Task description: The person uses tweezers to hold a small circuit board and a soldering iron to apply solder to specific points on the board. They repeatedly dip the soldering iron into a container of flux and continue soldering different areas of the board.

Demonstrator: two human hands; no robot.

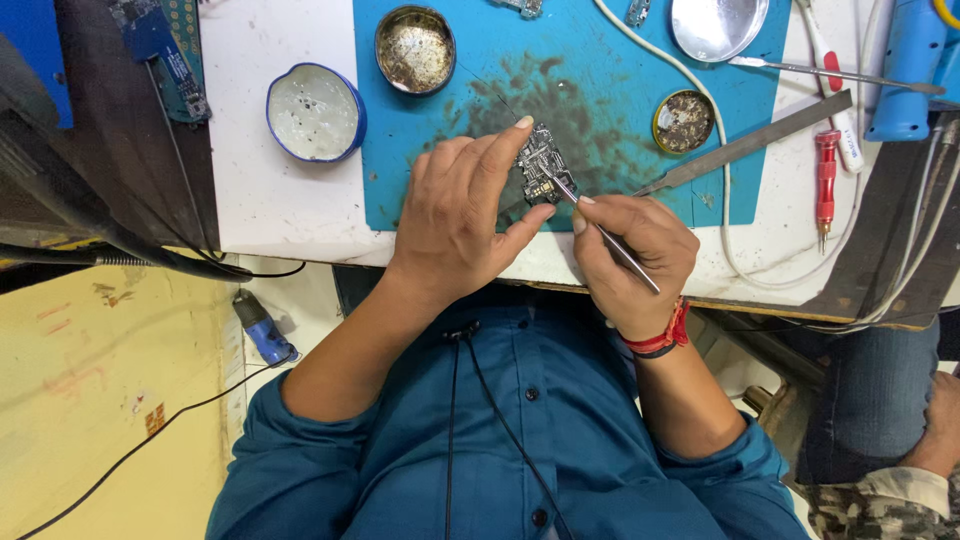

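The small circuit board (pixel 541 166) sits on the stained blue work mat (pixel 420 180) near the front edge of the white tabletop (pixel 270 190), and we see it pinned under the left hand (pixel 462 215), whose index fingertip presses its top edge while the thumb reaches in from below, so that grip is closed on the board. The right hand (pixel 630 255) is clamped around a pair of metal tweezers (pixel 600 232), held like a pen, and their tips touch the board's right side. A red thread bracelet (pixel 662 338) circles the right wrist. Behind the hands we count 3 round tins: a blue-rimmed one with white residue (pixel 315 112) on the bare tabletop left of the mat, a dark crusted one (pixel 414 48) at the mat's far edge, and a smaller brass-coloured one (pixel 683 121) to the right. A flat metal file (pixel 745 145) lies slanted just beyond the right hand, its point aimed toward the board. Farther right lie a red-handled tool (pixel 825 180), a white cable (pixel 720 150) looping across the mat, and a shiny metal dish (pixel 715 25). Another person's arm (pixel 900 470) shows at the lower right corner.
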